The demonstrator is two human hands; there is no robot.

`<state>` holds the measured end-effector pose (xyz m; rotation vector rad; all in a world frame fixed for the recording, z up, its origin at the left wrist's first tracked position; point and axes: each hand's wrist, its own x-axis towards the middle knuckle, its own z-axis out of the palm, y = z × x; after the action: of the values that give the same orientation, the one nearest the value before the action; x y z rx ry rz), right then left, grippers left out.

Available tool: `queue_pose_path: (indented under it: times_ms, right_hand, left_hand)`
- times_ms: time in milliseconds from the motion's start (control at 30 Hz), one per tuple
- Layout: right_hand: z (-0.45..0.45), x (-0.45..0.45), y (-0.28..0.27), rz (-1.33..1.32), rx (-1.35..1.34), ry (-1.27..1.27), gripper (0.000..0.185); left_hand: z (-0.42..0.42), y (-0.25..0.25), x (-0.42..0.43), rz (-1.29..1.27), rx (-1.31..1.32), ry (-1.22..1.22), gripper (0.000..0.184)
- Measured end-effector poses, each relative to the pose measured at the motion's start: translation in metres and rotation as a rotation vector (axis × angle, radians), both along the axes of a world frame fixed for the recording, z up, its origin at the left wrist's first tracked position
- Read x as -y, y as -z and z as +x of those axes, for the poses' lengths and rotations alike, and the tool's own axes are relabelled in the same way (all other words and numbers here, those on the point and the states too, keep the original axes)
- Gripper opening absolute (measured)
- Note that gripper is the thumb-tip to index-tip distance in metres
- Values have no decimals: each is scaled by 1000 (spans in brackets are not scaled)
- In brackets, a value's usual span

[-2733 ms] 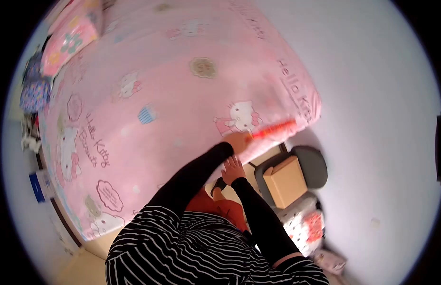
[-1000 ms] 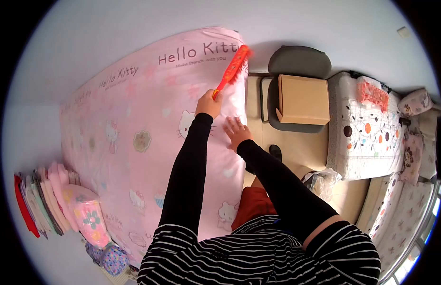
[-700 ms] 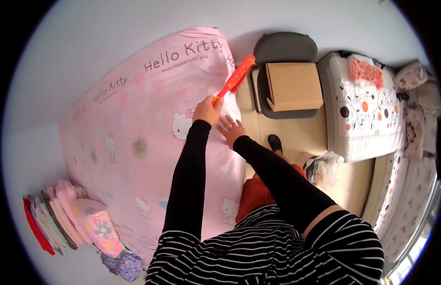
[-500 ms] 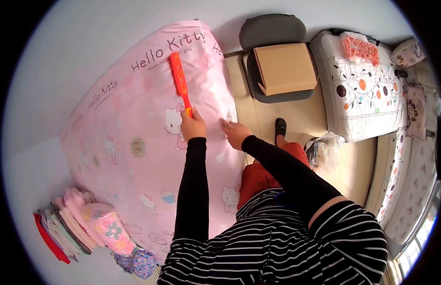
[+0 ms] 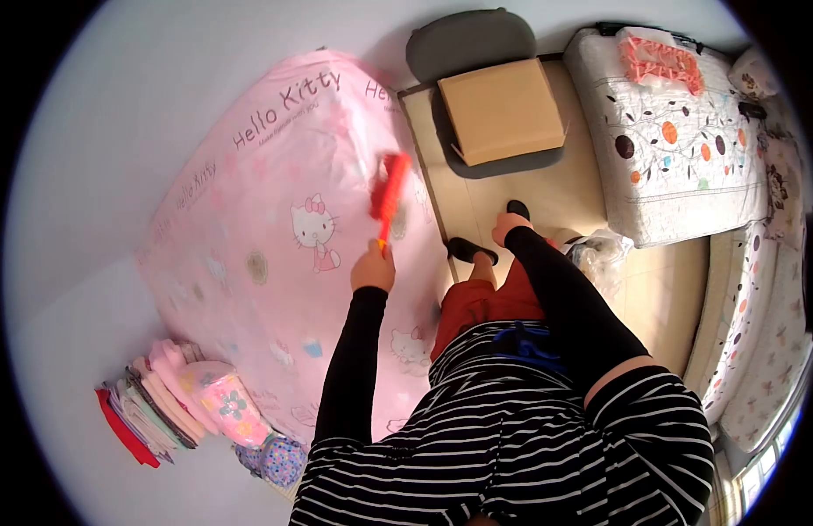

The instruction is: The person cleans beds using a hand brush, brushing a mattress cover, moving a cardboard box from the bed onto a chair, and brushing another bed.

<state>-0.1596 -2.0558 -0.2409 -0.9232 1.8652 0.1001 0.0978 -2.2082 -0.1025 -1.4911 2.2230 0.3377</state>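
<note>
My left hand [image 5: 373, 268] is wrapped round the yellow-and-red handle of a red brush [image 5: 390, 191]. The brush head, blurred by motion, points up and slightly right over the pink Hello Kitty bedsheet [image 5: 345, 307], near the bed's right side. Its bristles face left, and whether they touch the sheet I cannot tell. Away from the bed, my right hand [image 5: 511, 228] is raised over the floor near a dark shoe, fingers curled in, with nothing visible in them.
A grey chair [image 5: 472, 39] bears a cardboard box [image 5: 503, 112]. Right of it is a second bed with a patterned cover [image 5: 687, 175] and a red-and-white packet [image 5: 660, 63]. A plastic bag [image 5: 599, 256] sits on the floor. Folded clothes [image 5: 148, 412] lie at lower left.
My right hand has lifted off the sheet, moved right and curled its fingers. The brush in my left hand has swung right and lower across the sheet. The view has shifted.
</note>
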Motion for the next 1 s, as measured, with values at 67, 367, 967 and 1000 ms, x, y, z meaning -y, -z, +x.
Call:
queue_pose_path:
  times_ms: [67,367,967,1000]
  right_hand:
    - [-28,-11,-8,24,-39,149,32]
    - [-132,-58,11,46,-98,302,38]
    - [-122,-191,76,33,-77,168,38]
    - [-125,-205,76,73,-67,198,38]
  left_hand:
    - [-3,-4,-12,176,6,138,34]
    - [4,20,-58,167,62,-12,36]
    - [-171,211,26,108,-427,-558,38]
    - [-170,207,19,49,-424,-653,36]
